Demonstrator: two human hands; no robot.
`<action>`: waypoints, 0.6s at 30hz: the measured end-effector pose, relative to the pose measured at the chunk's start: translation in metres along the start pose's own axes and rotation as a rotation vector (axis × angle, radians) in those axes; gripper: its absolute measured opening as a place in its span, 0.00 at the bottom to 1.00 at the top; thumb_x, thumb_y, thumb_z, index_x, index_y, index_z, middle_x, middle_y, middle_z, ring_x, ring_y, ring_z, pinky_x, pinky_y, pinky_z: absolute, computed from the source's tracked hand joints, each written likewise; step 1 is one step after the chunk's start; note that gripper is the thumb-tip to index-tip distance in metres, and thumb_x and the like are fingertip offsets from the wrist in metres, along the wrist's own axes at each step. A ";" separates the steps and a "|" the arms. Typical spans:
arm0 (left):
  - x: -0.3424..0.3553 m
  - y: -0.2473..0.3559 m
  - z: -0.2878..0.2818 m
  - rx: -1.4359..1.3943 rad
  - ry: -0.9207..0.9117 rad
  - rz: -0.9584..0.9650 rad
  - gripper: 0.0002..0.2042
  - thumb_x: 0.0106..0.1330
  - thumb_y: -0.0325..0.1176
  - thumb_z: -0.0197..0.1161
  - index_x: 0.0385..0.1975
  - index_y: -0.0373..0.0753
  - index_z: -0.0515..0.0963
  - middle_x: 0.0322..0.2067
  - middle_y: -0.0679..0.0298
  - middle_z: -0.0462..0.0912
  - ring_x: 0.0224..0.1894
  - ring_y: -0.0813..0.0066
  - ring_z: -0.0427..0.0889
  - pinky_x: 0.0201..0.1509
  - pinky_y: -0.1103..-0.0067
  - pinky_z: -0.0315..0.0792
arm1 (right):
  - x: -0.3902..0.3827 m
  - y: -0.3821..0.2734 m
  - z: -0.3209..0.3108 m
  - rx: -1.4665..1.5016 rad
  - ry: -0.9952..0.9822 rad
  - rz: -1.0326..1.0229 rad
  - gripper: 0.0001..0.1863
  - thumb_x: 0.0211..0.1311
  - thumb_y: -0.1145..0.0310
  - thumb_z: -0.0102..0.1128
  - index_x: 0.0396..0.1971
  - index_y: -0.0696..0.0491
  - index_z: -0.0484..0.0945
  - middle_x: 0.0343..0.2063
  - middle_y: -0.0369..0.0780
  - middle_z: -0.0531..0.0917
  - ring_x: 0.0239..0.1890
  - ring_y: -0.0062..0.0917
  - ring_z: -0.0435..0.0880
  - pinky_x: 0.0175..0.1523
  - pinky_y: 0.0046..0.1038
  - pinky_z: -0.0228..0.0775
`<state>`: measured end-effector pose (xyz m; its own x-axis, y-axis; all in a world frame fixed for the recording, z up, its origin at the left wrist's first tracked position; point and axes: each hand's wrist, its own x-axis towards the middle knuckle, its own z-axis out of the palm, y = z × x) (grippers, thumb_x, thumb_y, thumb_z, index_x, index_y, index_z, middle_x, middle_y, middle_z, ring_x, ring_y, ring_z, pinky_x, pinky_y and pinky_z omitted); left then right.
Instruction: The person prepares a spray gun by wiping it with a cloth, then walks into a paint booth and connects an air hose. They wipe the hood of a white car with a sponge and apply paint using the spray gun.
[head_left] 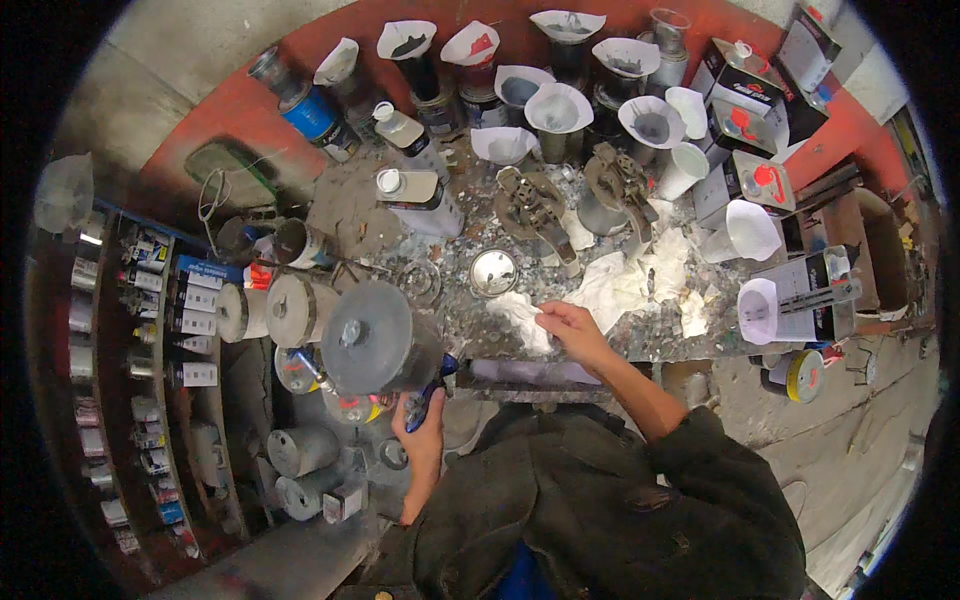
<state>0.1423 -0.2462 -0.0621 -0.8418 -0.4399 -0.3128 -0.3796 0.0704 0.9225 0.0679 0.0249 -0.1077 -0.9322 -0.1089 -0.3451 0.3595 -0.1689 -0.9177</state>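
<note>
My left hand [422, 438] is wrapped round the blue handle of a paint spray gun [428, 400]. A large grey cup [385, 335] with a round lid and a knob tops the gun, left of the bench's front edge. My right hand [572, 332] pinches the end of a crumpled white rag [521, 318] at the near side of the stained workbench [460, 345]. Just beyond that rag stands a small round tin [493, 272] with a pale top. More crumpled white rags [620, 285] lie to the right of it.
Several cups with white paper strainers [558, 108] line the back. Two metal clamp-like tools [537, 212] stand mid-bench. White-capped bottles [420, 203] are at left, rectangular cans with red caps [762, 183] at right. Shelves of tins [195, 320] rise at far left.
</note>
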 end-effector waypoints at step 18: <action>0.009 0.007 0.034 -0.026 -0.236 0.109 0.11 0.61 0.30 0.71 0.39 0.35 0.79 0.24 0.73 0.77 0.20 0.87 0.69 0.23 0.86 0.61 | -0.023 0.062 -0.123 -0.843 0.910 -0.201 0.14 0.59 0.63 0.65 0.42 0.53 0.82 0.38 0.43 0.83 0.41 0.38 0.82 0.45 0.37 0.75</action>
<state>0.1190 -0.2187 -0.0661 -0.9445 -0.2100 -0.2528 -0.2746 0.0819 0.9581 0.1065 0.1375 -0.1809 -0.7787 0.6172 0.1128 0.3827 0.6096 -0.6942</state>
